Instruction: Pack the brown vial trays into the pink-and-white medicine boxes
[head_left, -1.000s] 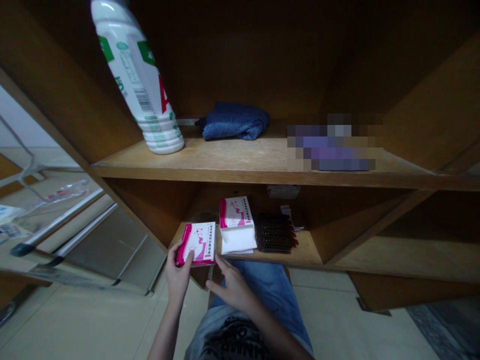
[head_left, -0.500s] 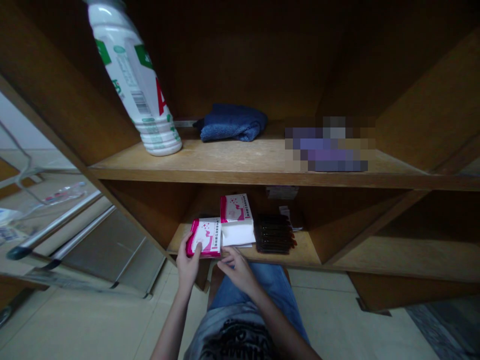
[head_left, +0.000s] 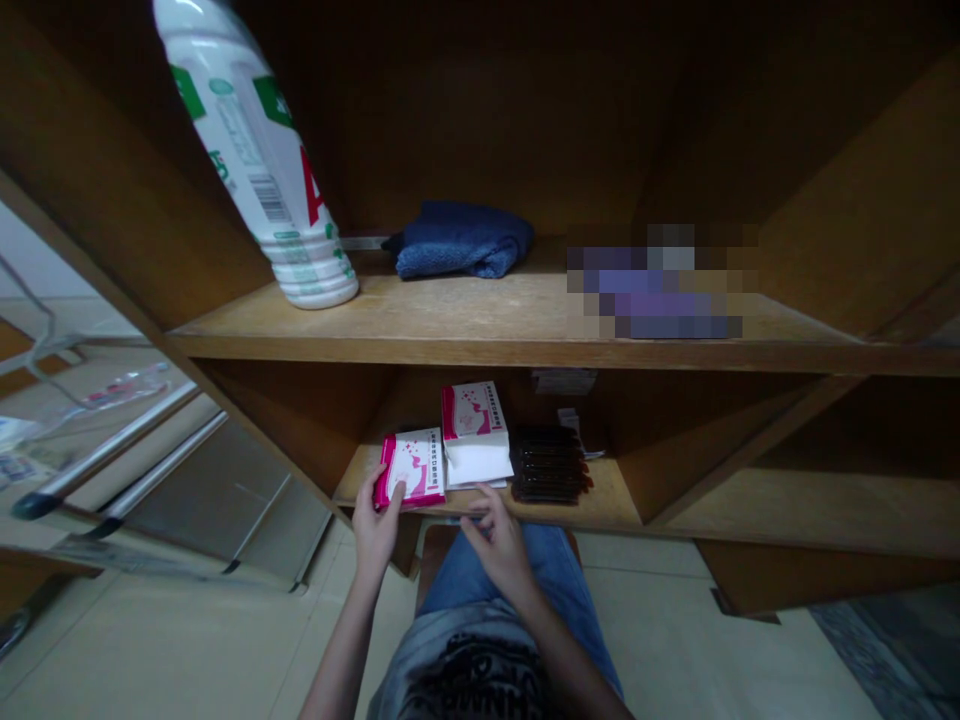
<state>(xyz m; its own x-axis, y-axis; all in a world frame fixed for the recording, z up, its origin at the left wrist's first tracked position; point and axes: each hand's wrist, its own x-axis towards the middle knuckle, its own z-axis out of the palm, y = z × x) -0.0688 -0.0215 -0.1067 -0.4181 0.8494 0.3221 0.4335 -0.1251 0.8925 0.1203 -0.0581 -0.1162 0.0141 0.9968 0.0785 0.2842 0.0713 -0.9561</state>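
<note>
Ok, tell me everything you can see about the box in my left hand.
The box looks like thin card: a white top with pink artwork, dark characters down its right side, and magenta on the left and near edges. No open flap shows. It lies printed face up, just left of a second pink-and-white box. Your left hand holds it, thumb on top; whether it also rests on the lower shelf isn't clear.
</note>
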